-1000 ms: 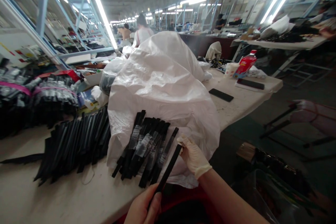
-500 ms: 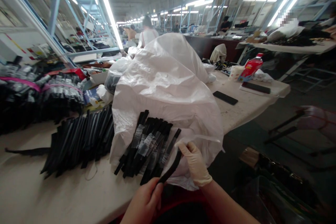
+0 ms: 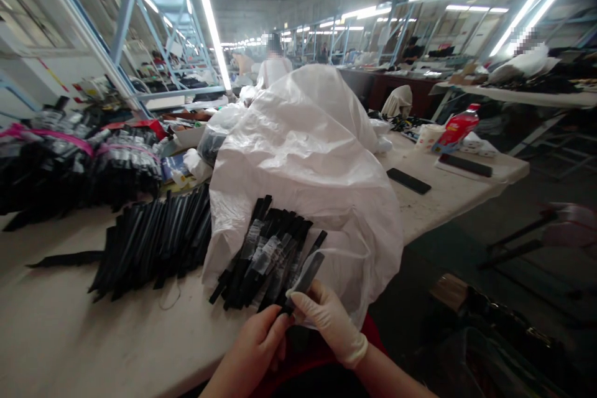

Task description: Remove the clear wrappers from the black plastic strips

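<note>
My bare left hand [image 3: 263, 339] is closed on the lower end of a black strip [image 3: 311, 270] near the table's front edge. Beside it, my right hand [image 3: 324, 317], in a pale glove, pinches the same strip with thumb and fingers. The strip's free end points up and away, and looks greyish and shiny. Just beyond my hands, a pile of black strips with clear wrapping [image 3: 268, 255] lies on a large white plastic bag [image 3: 303, 137]. Left of the bag, many plain black strips [image 3: 153, 242] lie side by side on the table.
Bundles with pink ties [image 3: 51, 155] stand at the left on the pale table [image 3: 56, 329]. A black phone [image 3: 408, 180], a cup [image 3: 428, 137], a red bottle [image 3: 459, 129] and another phone [image 3: 465, 165] are at the right. People sit further back.
My right hand has moved down and left along the strip, close to my left hand. The strip's far end now sticks out beyond my fingers. The view has shifted slightly left.
</note>
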The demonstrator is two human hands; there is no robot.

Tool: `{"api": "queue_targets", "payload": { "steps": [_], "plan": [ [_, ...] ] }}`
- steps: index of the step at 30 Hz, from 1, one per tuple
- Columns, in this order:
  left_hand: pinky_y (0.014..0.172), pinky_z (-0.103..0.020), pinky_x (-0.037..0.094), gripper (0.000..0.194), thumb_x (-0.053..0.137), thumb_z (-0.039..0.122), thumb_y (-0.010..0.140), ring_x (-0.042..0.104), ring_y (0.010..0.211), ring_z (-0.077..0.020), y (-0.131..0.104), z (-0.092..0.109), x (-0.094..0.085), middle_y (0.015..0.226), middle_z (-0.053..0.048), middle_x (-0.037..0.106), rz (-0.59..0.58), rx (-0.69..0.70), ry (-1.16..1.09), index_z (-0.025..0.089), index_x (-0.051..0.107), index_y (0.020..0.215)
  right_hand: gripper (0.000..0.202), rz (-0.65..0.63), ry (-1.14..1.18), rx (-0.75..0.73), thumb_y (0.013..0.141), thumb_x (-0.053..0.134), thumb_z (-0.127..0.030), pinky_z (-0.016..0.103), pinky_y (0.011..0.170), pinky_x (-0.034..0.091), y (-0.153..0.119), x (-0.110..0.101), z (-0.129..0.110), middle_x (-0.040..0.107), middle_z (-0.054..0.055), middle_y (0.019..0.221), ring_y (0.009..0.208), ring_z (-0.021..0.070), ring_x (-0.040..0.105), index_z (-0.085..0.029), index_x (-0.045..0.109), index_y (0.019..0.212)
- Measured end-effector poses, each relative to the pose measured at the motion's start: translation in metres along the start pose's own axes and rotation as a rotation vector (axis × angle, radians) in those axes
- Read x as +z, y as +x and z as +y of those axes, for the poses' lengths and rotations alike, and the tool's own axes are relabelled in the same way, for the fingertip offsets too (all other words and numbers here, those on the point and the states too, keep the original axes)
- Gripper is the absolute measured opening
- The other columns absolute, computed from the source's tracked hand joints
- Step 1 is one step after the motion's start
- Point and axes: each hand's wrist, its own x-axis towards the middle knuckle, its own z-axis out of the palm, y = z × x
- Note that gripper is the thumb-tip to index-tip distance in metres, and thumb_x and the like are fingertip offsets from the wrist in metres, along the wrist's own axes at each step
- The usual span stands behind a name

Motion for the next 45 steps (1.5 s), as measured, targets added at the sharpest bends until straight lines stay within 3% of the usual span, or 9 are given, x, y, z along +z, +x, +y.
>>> {"api": "queue_targets", "payload": {
  "steps": [5,11,17,24,27,31,34,41,45],
  "plan": [
    [0.062,-0.027,0.046,0.047,0.034,0.037,0.087,0.058,0.062,-0.0158,-0.002,0.000,-0.001,0.071,-0.001,0.062,0.132,0.025,-0.001,0.014,0.039,0.128,0.032,0.069,-0.292,-0.153,0.078,0.057,-0.046,0.024,0.059,0.042,0.000,-0.004,0.004,0.061,0.000,0.069,0.062,0.0122,0.052,-0.015,0.063,0.081],
    [0.083,-0.030,0.044,0.049,0.033,0.042,0.088,0.057,0.099,-0.0216,0.002,0.010,-0.004,0.109,-0.009,0.063,0.342,0.138,-0.019,0.014,0.041,0.128,0.031,-0.192,-0.581,-0.232,0.084,0.049,-0.043,0.027,0.064,0.044,-0.005,0.002,-0.001,0.062,0.002,0.071,0.067,0.0155,0.056,-0.018,0.065,0.080],
    [0.053,-0.024,0.039,0.039,0.036,0.047,0.086,0.051,0.058,-0.0162,0.003,0.004,-0.003,0.059,0.001,0.055,0.217,0.098,0.078,0.018,0.059,0.074,0.050,-0.048,0.016,-0.127,0.085,0.036,-0.057,0.038,0.091,0.041,0.013,-0.002,-0.005,0.067,0.007,0.096,0.095,0.0209,0.060,-0.019,0.065,0.100],
    [0.060,-0.024,0.039,0.037,0.037,0.046,0.086,0.052,0.065,-0.0156,0.010,0.011,-0.003,0.067,0.001,0.057,0.247,0.157,-0.005,0.017,0.059,0.079,0.044,-0.140,0.135,-0.020,0.076,0.058,-0.051,0.039,0.099,0.034,0.010,0.011,-0.003,0.067,0.009,0.102,0.103,0.0229,0.058,-0.017,0.065,0.103],
    [0.053,-0.022,0.035,0.036,0.038,0.045,0.086,0.048,0.058,-0.0136,0.007,0.006,-0.004,0.059,0.003,0.051,0.238,0.110,0.038,0.017,0.058,0.075,0.055,-0.062,0.307,-0.014,0.076,0.048,-0.064,0.038,0.099,0.035,0.017,0.002,-0.010,0.068,0.008,0.102,0.104,0.0213,0.058,-0.020,0.063,0.106],
    [0.054,-0.023,0.035,0.036,0.035,0.042,0.088,0.051,0.060,-0.0145,0.010,0.009,-0.002,0.062,0.002,0.054,0.314,0.140,0.102,0.017,0.057,0.074,0.049,-0.106,0.282,-0.016,0.081,0.046,-0.057,0.036,0.095,0.038,0.019,0.018,-0.001,0.068,0.008,0.099,0.098,0.0201,0.060,-0.018,0.061,0.108],
    [0.054,-0.024,0.036,0.038,0.030,0.042,0.090,0.053,0.059,-0.0159,0.017,0.018,-0.017,0.061,0.001,0.056,0.369,0.143,0.260,0.019,0.055,0.074,0.049,-0.108,0.161,-0.035,0.079,0.051,-0.055,0.038,0.091,0.041,0.020,0.018,0.005,0.067,0.008,0.102,0.098,0.0219,0.061,-0.018,0.060,0.110],
    [0.087,-0.030,0.037,0.033,0.037,0.037,0.086,0.056,0.102,-0.0244,0.072,0.020,-0.083,0.107,-0.013,0.063,0.556,0.065,0.552,0.015,0.057,0.098,0.049,0.258,0.091,0.082,0.069,0.063,-0.054,0.035,0.087,0.040,0.023,-0.038,0.018,0.059,0.007,0.121,0.108,0.0236,0.055,-0.024,0.059,0.108],
    [0.084,-0.034,0.040,0.055,0.048,0.050,0.077,0.058,0.104,-0.0321,0.103,0.008,-0.095,0.113,-0.020,0.062,0.531,-0.048,0.534,0.009,0.052,0.114,0.043,0.203,0.151,0.242,0.068,0.068,-0.043,0.031,0.083,0.043,0.019,-0.039,0.025,0.061,0.007,0.118,0.105,0.0210,0.057,-0.023,0.060,0.105]
  ]
}}
